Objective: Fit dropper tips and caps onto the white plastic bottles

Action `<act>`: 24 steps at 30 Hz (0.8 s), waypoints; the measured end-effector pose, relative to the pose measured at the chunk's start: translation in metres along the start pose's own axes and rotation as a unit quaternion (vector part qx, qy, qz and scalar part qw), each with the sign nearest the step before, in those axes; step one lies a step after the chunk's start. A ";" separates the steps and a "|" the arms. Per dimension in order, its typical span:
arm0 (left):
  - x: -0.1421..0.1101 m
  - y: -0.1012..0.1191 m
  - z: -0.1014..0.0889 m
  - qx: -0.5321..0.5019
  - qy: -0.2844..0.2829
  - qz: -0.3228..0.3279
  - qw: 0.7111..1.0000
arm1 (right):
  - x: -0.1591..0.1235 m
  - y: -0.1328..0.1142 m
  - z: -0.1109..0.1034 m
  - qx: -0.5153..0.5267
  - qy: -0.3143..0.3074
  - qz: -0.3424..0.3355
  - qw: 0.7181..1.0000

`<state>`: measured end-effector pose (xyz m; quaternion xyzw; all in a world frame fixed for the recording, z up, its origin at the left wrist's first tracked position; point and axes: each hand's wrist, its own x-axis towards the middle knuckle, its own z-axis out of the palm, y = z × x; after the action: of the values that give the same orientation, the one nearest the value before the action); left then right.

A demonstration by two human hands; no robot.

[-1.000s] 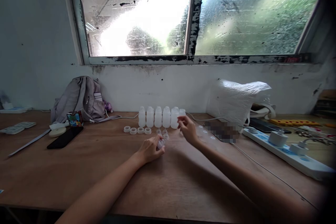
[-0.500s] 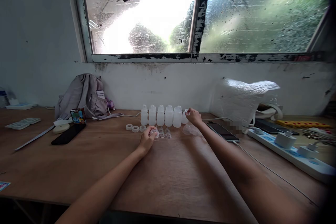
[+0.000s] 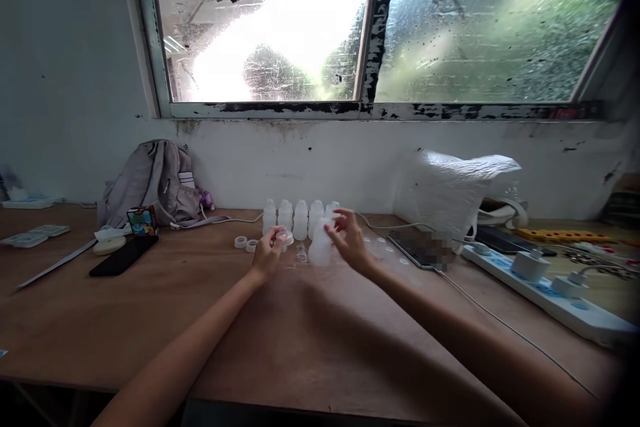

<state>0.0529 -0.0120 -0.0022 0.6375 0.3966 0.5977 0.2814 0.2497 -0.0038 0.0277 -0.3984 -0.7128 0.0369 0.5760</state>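
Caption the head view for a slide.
Left hand with a clear part, right hand at a white bottle, more bottles behind.

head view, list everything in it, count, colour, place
back bottles: five, white, row near wall
front bottle: one, white, beside right hand
rings: at least two, whitish, left of left hand
teat-shaped part: one, clear, between hands
backpack: one, grey, left
box: one, multicoloured, by backpack
black slab: one, left
bag: one, silvery white, right
power strip: one, white, right
window: one, above
table: one, brown, below
left hand: one, holding clear piece
right hand: one, contact unclear
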 end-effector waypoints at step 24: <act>-0.020 0.008 0.020 -0.022 -0.118 0.037 0.992 | -0.061 -0.022 0.036 0.072 -0.078 0.001 0.994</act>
<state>0.0746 -0.0302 -0.0090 0.7118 0.3232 0.5367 0.3176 0.2085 -0.0415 -0.0216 -0.3525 -0.7508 0.1203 0.5456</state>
